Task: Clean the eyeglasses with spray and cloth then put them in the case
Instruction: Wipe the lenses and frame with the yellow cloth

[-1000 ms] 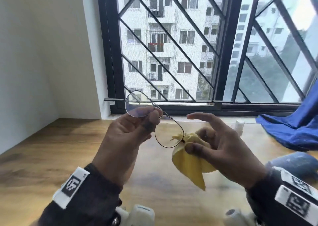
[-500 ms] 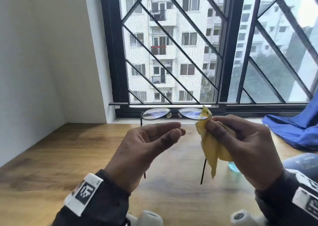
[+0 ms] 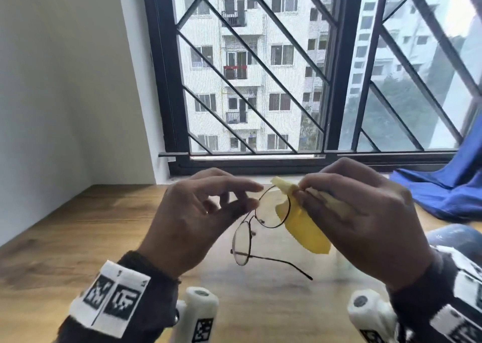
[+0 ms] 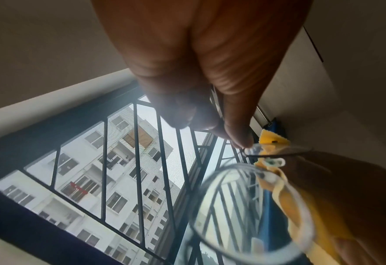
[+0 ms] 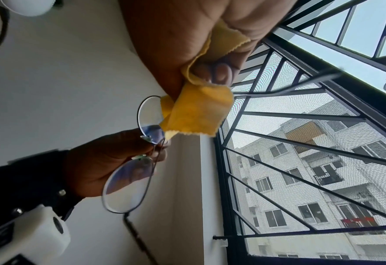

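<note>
Dark sleeves [image 3: 135,314] end in white wrist bands [image 3: 112,293] printed with black square codes (white camera housings [image 3: 199,314] beneath).

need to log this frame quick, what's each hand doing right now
Left hand: pinches the eyeglasses at the bridge.
Right hand: pinches the yellow cloth onto one lens.

Bright window [image 3: 250,76] backlight, shadowed palms, wide-angle warping, slight blur

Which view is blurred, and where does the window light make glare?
Left wrist view: the near lens of the eyeglasses is out of focus, and window glare washes over the left hand fingertips. Head view: sharp on the eyeglasses and yellow cloth. Right wrist view: mostly clear; the cloth is sharp.
</note>
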